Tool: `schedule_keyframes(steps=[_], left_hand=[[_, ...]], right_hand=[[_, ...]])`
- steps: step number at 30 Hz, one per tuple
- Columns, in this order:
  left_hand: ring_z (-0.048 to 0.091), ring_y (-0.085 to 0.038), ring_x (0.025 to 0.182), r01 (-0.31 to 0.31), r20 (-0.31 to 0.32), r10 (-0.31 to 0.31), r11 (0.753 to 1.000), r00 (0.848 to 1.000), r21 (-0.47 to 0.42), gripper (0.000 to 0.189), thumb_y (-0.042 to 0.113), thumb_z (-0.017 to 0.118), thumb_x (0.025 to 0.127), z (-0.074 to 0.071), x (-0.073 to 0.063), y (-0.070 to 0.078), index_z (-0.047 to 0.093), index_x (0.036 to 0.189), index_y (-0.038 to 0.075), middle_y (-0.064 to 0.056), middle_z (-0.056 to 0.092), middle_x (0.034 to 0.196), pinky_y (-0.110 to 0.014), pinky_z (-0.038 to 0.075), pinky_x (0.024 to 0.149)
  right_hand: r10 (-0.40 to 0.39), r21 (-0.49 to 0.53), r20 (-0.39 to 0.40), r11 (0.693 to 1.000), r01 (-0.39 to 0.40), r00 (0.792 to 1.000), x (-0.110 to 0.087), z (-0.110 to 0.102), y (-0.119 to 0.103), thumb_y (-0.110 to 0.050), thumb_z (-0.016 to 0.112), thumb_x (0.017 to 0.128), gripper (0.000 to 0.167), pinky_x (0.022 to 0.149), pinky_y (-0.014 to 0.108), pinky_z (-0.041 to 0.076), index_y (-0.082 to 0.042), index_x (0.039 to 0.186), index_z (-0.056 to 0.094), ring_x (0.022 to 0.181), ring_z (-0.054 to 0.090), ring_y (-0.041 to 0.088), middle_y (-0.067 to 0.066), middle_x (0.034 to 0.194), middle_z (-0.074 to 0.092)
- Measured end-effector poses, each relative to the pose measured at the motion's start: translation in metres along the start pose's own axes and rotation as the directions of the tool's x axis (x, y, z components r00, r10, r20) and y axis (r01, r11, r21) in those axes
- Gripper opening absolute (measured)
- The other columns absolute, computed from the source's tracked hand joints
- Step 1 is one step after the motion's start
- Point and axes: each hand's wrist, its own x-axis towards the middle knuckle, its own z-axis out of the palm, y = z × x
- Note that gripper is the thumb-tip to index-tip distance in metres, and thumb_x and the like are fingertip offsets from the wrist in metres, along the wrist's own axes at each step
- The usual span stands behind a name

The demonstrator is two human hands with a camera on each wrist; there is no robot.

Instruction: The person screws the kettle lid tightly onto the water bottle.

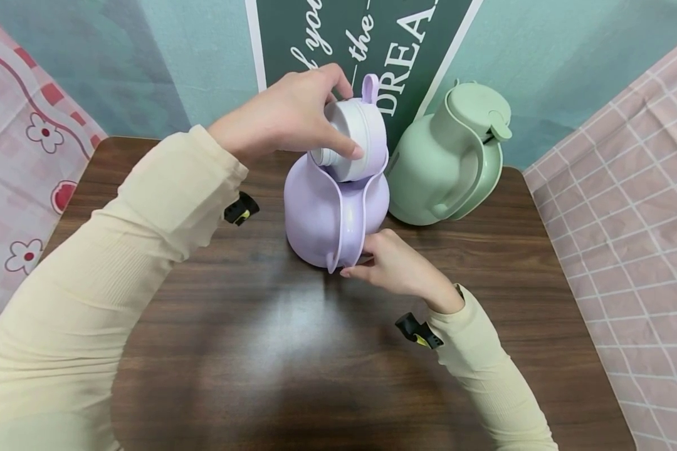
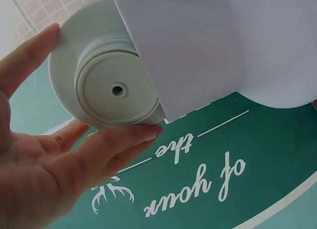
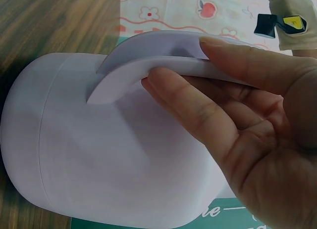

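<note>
A lavender thermos jug (image 1: 313, 210) stands on the brown table, its handle (image 1: 352, 219) facing the person. My left hand (image 1: 293, 111) grips a white and lavender lid (image 1: 367, 134) by its rim, tilted on its side at the jug's mouth. In the left wrist view the lid's round underside (image 2: 116, 88), with a small central hole, faces the camera, and the fingers (image 2: 114, 145) curl around its edge. Low on the jug, my right hand (image 1: 397, 263) pinches the handle between thumb and fingers; the right wrist view shows this handle (image 3: 183, 66) closely.
A green thermos jug (image 1: 429, 163) with its lid on stands just right of the lavender one. Behind them hangs a dark green panel (image 1: 338, 37) with white lettering. Patterned cloth (image 1: 39, 125) borders the left side, pink checked cloth (image 1: 632, 207) the right.
</note>
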Motion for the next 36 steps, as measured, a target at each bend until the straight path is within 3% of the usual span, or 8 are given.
schedule_keyframes(steps=[8, 18, 27, 36], left_hand=[[0.043, -0.014, 0.116, -0.004, 0.025, 0.004, 1.000, 1.000, 0.018, 0.092, 0.039, 0.077, 0.068, 0.000, -0.002, -0.004, 0.024, 0.139, 0.015, -0.001, 0.046, 0.133, -0.030, 0.031, 0.096], [0.046, -0.019, 0.113, -0.026, 0.021, 0.026, 1.000, 0.999, -0.010, 0.086, 0.038, 0.077, 0.069, -0.001, -0.006, -0.008, 0.029, 0.135, 0.013, -0.006, 0.049, 0.129, -0.035, 0.033, 0.095], [0.045, -0.012, 0.110, -0.008, -0.059, 0.004, 0.997, 0.998, -0.076, 0.088, 0.046, 0.078, 0.066, -0.004, 0.001, -0.011, 0.031, 0.137, 0.025, 0.001, 0.046, 0.131, -0.033, 0.035, 0.091], [0.053, -0.012, 0.098, -0.042, -0.099, 0.033, 0.995, 0.995, -0.086, 0.070, 0.044, 0.077, 0.068, -0.001, 0.005, -0.015, 0.045, 0.126, 0.022, 0.002, 0.055, 0.119, -0.031, 0.040, 0.084]], right_hand=[[0.001, 0.000, 0.000, 1.000, -0.001, 1.000, 0.000, -0.001, 0.001, -0.008, 0.074, 0.075, 0.011, 0.070, 0.028, 0.046, -0.007, 0.084, 0.067, 0.075, 0.059, 0.011, -0.003, 0.078, 0.065], [0.010, 0.008, 0.011, 1.000, -0.010, 1.000, -0.001, -0.001, -0.001, -0.008, 0.074, 0.075, 0.011, 0.069, 0.028, 0.046, -0.007, 0.084, 0.067, 0.073, 0.058, 0.010, -0.004, 0.077, 0.065], [0.008, 0.004, 0.007, 1.000, -0.008, 1.000, -0.002, -0.002, -0.001, -0.008, 0.075, 0.074, 0.011, 0.069, 0.028, 0.046, -0.007, 0.082, 0.067, 0.072, 0.057, 0.010, -0.005, 0.076, 0.064], [0.000, 0.010, 0.005, 1.000, 0.000, 1.000, -0.002, -0.001, -0.001, -0.007, 0.074, 0.074, 0.011, 0.069, 0.027, 0.046, -0.007, 0.082, 0.067, 0.072, 0.057, 0.010, -0.005, 0.076, 0.065]])
